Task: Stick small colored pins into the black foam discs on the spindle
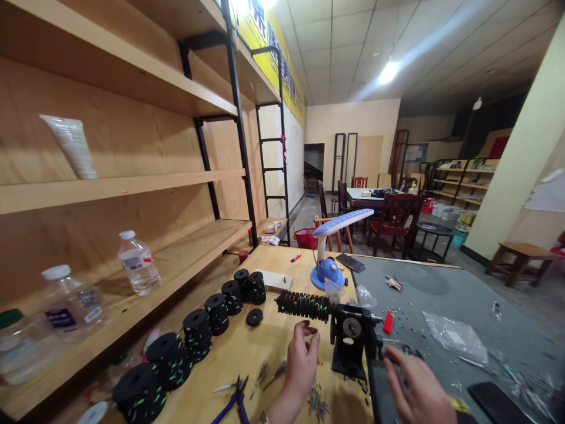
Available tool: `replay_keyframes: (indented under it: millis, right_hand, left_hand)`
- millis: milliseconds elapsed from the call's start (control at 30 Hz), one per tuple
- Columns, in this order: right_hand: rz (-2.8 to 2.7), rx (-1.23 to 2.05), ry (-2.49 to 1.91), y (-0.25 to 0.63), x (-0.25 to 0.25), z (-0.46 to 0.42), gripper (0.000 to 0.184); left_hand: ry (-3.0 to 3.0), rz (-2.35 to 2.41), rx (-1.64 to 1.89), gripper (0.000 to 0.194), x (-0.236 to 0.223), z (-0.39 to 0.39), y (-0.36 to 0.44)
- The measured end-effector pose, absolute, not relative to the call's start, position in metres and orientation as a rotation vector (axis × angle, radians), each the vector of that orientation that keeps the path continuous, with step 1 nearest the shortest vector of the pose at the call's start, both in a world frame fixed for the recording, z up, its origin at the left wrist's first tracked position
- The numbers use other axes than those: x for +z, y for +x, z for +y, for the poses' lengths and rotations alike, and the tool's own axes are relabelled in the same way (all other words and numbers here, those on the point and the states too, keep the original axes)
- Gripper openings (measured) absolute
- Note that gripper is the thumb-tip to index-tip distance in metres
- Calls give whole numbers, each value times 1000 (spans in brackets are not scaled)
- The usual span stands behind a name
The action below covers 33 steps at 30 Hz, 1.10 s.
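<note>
A small black hand-cranked winding machine (pixel 351 338) stands where the wooden table meets the grey mat. Its horizontal shaft carries a row of black discs (pixel 303 305) with green and orange specks between them. My left hand (pixel 302 359) is just below that row, fingers bent and apart, with nothing visible in them. At the machine's right side, the fingers of my right hand (pixel 412 383) are closed at the crank handle (pixel 379 348); my own fingers partly hide the grip. Small loose pieces (pixel 318 403) lie beside my left wrist.
Several black speckled spools (pixel 197 334) line the table's left side, near blue-handled pliers (pixel 236 400) and a single black disc (pixel 254 317). Behind stand a blue lamp (pixel 329 271) and a phone (pixel 351 262). The mat holds a plastic bag (pixel 457 335) and another phone (pixel 498 403).
</note>
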State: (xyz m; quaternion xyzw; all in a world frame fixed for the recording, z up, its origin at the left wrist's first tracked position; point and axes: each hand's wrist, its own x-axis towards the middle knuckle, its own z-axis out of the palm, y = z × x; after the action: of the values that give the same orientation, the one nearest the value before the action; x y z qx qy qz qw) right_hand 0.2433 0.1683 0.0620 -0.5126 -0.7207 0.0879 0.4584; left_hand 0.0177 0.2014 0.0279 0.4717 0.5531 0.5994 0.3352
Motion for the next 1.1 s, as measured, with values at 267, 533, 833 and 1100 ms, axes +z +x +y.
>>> replay_keyframes:
  millis: [267, 533, 833, 1100]
  right_hand:
    - [-2207, -559, -1301, 264, 76, 246, 46]
    - [-2129, -321, -1453, 263, 59, 256, 47]
    - [-1954, -356, -1453, 289, 34, 221, 35]
    - [-2076, 88, -1104, 210, 22, 182, 24]
  left_hand:
    - [1145, 1286, 1459, 41, 17, 202, 18]
    - [1136, 1290, 1427, 48, 8, 207, 13]
    - [1895, 1688, 1399, 28, 28, 165, -9]
    - [1803, 1700, 1684, 15, 48, 154, -12]
